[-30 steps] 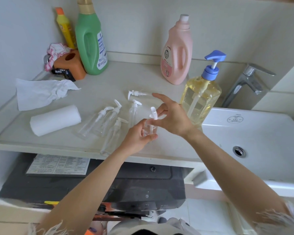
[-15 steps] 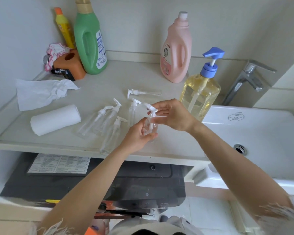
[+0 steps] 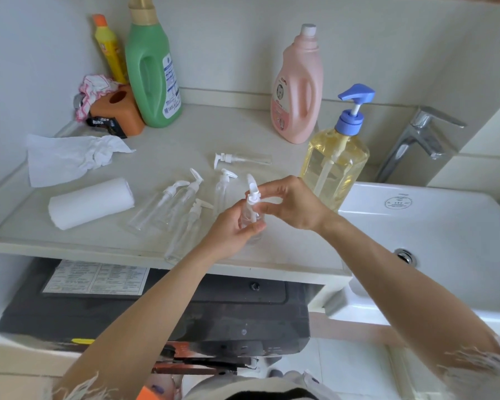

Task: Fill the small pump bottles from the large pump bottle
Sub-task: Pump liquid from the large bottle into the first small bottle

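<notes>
My left hand (image 3: 233,231) grips the clear body of a small pump bottle (image 3: 251,216) held upright above the counter's front edge. My right hand (image 3: 290,204) pinches that bottle's white pump head (image 3: 253,192) at the collar. Several other small clear pump bottles (image 3: 182,197) lie on the counter to the left, and one more (image 3: 241,159) lies farther back. The large pump bottle (image 3: 337,160), with yellow liquid and a blue pump, stands just behind my right hand.
The white counter (image 3: 70,241) carries a paper roll (image 3: 91,202), a crumpled tissue (image 3: 75,155), a green jug (image 3: 153,73), a yellow bottle (image 3: 110,50), an orange holder (image 3: 122,109) and a pink jug (image 3: 299,90). A white sink (image 3: 445,241) and chrome tap (image 3: 416,140) lie to the right.
My right hand has closed from spread fingers onto the pump head and turned it, so the nozzle now points up and away. The left hand has kept hold of the bottle.
</notes>
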`<state>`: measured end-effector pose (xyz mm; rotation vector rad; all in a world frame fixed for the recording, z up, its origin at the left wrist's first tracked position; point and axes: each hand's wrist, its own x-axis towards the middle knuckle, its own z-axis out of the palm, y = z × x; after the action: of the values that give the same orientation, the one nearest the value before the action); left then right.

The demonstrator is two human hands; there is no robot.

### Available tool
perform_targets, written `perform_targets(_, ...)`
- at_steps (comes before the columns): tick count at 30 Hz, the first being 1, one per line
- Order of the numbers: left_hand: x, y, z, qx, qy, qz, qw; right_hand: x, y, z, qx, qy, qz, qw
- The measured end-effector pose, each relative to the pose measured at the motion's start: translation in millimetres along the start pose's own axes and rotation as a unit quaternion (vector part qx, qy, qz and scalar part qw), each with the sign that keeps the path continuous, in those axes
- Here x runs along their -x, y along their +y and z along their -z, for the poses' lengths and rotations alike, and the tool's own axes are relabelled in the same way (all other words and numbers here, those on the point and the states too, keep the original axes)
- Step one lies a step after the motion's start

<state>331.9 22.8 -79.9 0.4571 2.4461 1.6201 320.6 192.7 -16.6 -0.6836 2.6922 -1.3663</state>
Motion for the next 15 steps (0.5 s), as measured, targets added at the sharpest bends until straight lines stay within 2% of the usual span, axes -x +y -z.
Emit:
perform_targets(5, 1, -2, -9, 0.009, 0.062, 0.004, 0.998, 6, -2, -28, 0.001, 0.119, -0.01, 0.993)
perform_targets(8, 2, 2, -13, -0.027, 0.088, -0.004, 0.996, 7, -4, -31, -0.006, 0.162, -0.019, 0.987)
perform_targets(15, 2, 8, -20, -0.056, 0.122, -0.003, 0.991, 12, -1, -20, -0.075, 0.144, -0.035, 0.986)
